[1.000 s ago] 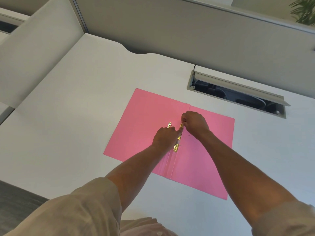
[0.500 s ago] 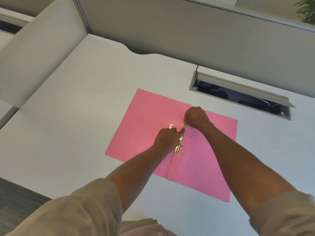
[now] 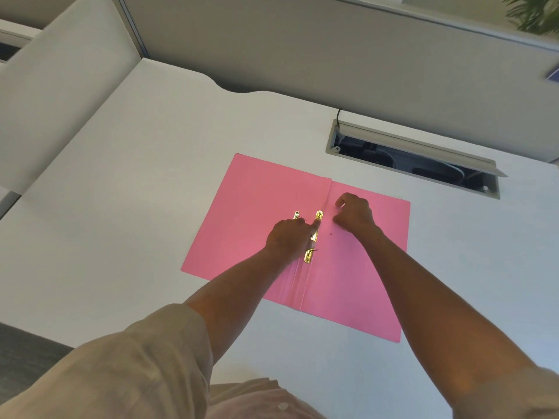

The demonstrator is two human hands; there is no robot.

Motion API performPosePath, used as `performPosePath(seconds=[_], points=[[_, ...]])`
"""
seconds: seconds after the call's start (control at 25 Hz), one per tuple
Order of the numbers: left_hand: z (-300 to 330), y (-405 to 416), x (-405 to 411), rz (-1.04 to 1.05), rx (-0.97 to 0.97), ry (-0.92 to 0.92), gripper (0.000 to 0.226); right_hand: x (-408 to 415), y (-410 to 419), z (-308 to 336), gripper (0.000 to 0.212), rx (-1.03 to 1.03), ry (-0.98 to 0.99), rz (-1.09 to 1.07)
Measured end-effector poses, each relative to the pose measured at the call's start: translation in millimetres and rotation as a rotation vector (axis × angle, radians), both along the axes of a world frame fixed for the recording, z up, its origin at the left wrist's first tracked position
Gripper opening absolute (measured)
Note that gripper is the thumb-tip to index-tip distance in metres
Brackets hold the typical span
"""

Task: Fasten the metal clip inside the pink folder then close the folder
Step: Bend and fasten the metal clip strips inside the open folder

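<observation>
- Since the earlier frame, the right hand [image 3: 354, 213] had left the metal clip [image 3: 314, 235] and rested loosely curled, gripping nothing, on the right leaf of the pink folder [image 3: 257, 213].
- Left hand [image 3: 290, 237] pressed a fingertip on the clip at the spine, hiding its middle; whether it gripped the clip could not be told.
- Folder lay open on the white desk [image 3: 136, 192], bare surface on every side; the cable tray [image 3: 414, 158] lay beyond.
</observation>
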State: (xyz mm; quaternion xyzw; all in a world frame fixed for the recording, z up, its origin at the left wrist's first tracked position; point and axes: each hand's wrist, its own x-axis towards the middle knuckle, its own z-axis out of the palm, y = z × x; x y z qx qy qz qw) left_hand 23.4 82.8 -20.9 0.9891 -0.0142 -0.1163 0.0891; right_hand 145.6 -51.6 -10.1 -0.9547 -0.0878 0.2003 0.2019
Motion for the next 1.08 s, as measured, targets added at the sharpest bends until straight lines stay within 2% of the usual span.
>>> performPosePath(seconds=[0.16,0.4,0.52,0.64,0.72,0.88,1.08], points=[[4.6,2.7,5.4,-0.009,-0.015,0.052,0.057,-29.4,-5.0,4.4,0.022,0.061,0.04,-0.029],[10.4,4.7,11.1,0.015,-0.077,0.162,0.059,-76.4,-9.1,8.2,0.006,0.282,0.21,-0.107],[12.3,4.8,10.8,0.024,-0.093,0.173,0.056,-90.7,-5.6,8.3,0.012,0.271,0.226,-0.127],[12.1,4.9,9.3,0.025,-0.09,0.159,0.057,-99.9,-6.0,7.4,0.007,0.263,0.229,-0.141],[11.0,5.0,8.2,0.014,-0.09,0.144,0.058,-108.0,-5.6,5.7,0.006,0.258,0.189,-0.16],[10.3,4.8,8.5,0.019,-0.108,0.146,0.058,-133.3,-6.1,-2.9,0.022,0.223,-0.02,-0.2],[1.8,6.1,10.6,0.007,-0.115,0.167,0.06,-152.5,-3.4,-9.7,0.027,0.252,-0.078,-0.192]])
